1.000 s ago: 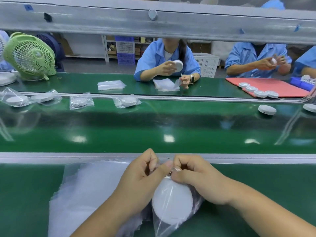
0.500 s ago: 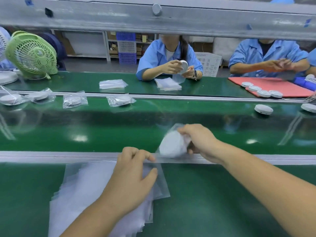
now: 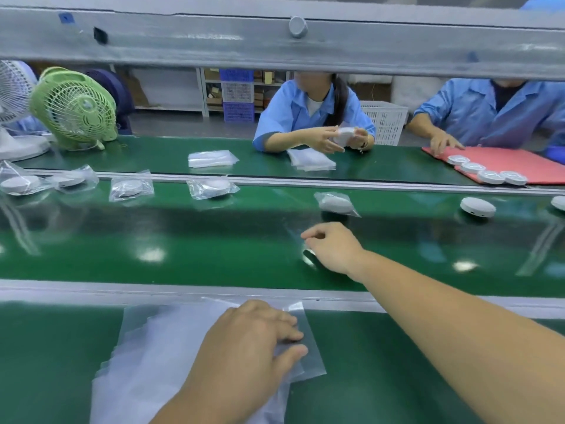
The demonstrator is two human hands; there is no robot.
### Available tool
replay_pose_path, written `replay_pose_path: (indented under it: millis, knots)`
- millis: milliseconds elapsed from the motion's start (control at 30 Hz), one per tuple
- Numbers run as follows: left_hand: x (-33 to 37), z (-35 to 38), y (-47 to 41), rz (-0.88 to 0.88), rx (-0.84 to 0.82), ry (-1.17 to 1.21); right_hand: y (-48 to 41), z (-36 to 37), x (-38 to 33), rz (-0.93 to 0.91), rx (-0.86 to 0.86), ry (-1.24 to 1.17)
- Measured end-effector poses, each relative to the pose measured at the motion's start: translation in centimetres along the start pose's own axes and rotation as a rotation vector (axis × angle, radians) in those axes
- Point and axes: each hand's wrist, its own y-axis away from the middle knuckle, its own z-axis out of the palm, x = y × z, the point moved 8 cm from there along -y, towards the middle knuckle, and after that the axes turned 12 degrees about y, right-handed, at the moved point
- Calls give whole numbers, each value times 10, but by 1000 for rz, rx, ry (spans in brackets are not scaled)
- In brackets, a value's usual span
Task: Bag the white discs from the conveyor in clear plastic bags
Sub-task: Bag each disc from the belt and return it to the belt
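My left hand (image 3: 247, 347) rests flat on a stack of clear plastic bags (image 3: 159, 347) on the near green table, fingers straight. My right hand (image 3: 333, 249) hovers over the green conveyor belt (image 3: 183, 240), fingers loosely curled and holding nothing. Just beyond it a bagged white disc (image 3: 334, 203) lies on the belt. A bare white disc (image 3: 478, 206) sits farther right, and another (image 3: 559, 202) shows at the right edge. Several more bagged discs lie along the belt's far side to the left, the nearest of them (image 3: 211, 188).
A metal rail (image 3: 122, 293) separates the near table from the belt. A grey beam (image 3: 275, 41) runs overhead. Across the belt sit two people in blue, with bag stacks (image 3: 211, 159), a red mat (image 3: 535, 169) carrying discs, and a green fan (image 3: 73, 107).
My right hand carried the bagged disc out over the belt and let it go; it now lies past my fingers. My left hand moved down onto the bag stack.
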Motion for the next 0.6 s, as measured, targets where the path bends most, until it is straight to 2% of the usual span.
replay_pose_path:
  millis: [167, 367, 600]
  knots:
    - [2, -1, 2, -6, 35, 47, 52, 1, -10, -94, 109, 50]
    - [-4, -2, -1, -24, -7, 41, 139, -2, -21, -294, 120, 207]
    - [-2, -5, -1, -12, 24, 34, 177, 7, 1, -312, 181, 224]
